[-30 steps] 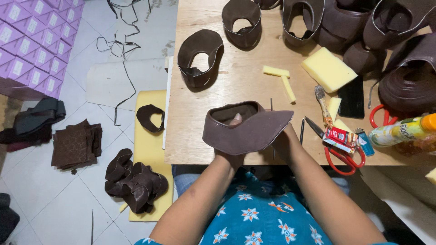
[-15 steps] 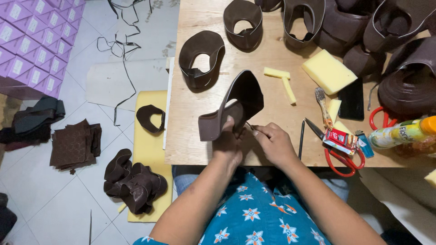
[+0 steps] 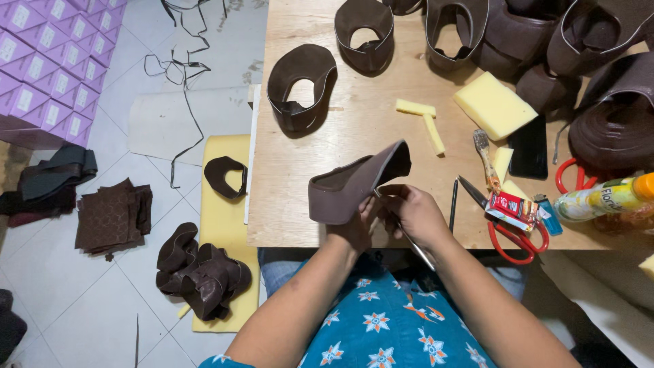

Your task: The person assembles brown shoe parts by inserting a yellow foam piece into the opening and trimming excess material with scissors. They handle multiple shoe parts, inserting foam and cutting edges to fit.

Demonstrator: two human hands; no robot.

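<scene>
Head view: wooden table [image 3: 354,129] above white-tiled floor [image 3: 88,300].

bare wood ahead of hands [image 3: 368,129] | right: scissors [image 3: 518,232], brush [image 3: 485,158] | beyond: brown uppers [image 3: 300,85]

**Packages, labels and a screen around my worktop**

A stack of purple boxes [image 3: 41,61] with small white labels stood on the floor at far left. On my worktop [image 3: 320,136], a dark phone [image 3: 528,146] lay screen-blank beside the yellow sponge [image 3: 494,102]. A small red packet [image 3: 512,206] rested on the scissors [image 3: 518,232], near a yellow-labelled bottle [image 3: 606,197].
</scene>
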